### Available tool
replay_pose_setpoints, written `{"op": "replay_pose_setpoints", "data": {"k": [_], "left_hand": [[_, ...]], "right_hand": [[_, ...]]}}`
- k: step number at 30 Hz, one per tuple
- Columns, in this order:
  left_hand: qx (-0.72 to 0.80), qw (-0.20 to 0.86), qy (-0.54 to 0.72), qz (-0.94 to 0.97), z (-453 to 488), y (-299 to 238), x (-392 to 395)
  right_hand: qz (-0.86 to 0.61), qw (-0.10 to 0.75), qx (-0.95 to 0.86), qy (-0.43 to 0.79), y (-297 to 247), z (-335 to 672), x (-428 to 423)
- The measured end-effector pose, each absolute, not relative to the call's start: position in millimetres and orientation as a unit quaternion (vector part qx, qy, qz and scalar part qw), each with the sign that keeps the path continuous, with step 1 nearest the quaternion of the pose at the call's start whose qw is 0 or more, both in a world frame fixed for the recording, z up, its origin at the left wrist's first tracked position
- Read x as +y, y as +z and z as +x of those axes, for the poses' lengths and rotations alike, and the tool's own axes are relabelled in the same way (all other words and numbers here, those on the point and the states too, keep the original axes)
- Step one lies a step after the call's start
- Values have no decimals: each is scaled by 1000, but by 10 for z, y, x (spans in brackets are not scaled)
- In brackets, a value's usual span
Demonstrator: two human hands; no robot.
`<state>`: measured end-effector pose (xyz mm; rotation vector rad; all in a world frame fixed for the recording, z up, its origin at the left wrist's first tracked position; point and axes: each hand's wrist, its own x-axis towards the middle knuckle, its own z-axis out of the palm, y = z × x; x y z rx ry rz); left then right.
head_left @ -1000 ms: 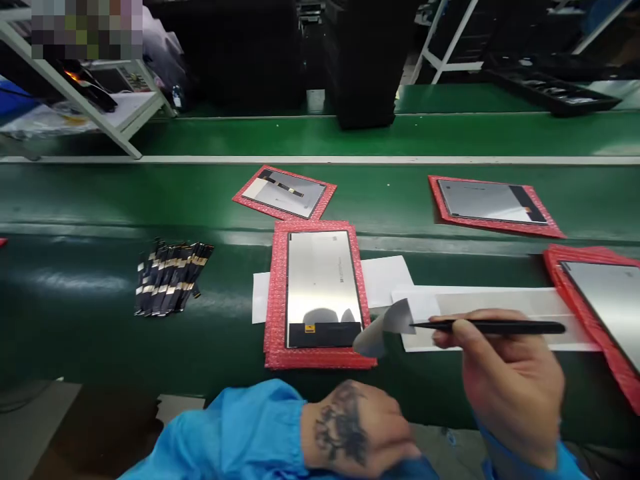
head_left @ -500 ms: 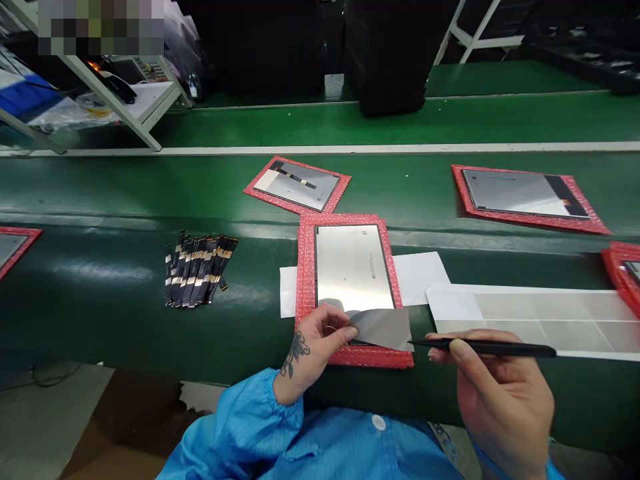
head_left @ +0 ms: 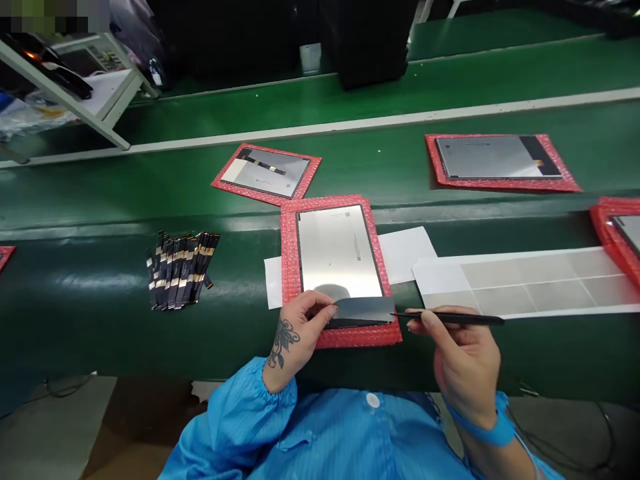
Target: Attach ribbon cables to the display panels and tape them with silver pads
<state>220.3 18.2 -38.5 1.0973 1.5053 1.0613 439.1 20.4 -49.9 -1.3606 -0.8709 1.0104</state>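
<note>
My left hand (head_left: 300, 331) pinches a grey film sheet (head_left: 364, 310) and holds it across the lower end of a silver display panel (head_left: 337, 252). The panel lies on a red bubble-wrap pad (head_left: 295, 267). My right hand (head_left: 463, 353) grips black tweezers (head_left: 447, 318), whose tip is close to the film's right end without touching it. Behind the tweezers lies a white backing sheet (head_left: 520, 283) with grey film pieces. A blue strap (head_left: 487, 430) circles my right wrist.
Two more panels on red pads (head_left: 265, 172) (head_left: 500, 162) lie farther along the green conveyor belt (head_left: 100, 287), and another pad (head_left: 613, 233) sits at the right edge. A bundle of flat flex cables (head_left: 183, 270) lies to the left. White paper (head_left: 405, 253) sticks out beneath the central pad.
The grey film has gone from the tweezers tip to my left hand and now lies flatter over the panel's lower end. My right hand has drawn back, and the view has tilted downward.
</note>
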Motion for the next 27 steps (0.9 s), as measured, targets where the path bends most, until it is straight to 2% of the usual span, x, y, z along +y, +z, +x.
{"op": "replay_pose_setpoints", "data": {"k": [4, 12, 18, 27], "left_hand": [[628, 401, 435, 506, 2216, -337, 174], [640, 469, 406, 454, 2264, -318, 144], [664, 432, 434, 429, 2323, -420, 55], [694, 370, 377, 489, 2354, -480, 26]], "right_hand": [[-582, 570, -357, 458, -560, 4400, 194], [-585, 554, -336, 487, -596, 4428, 197], [-599, 533, -338, 492, -604, 4433, 197], [-608, 537, -316, 492, -649, 4409, 171]]}}
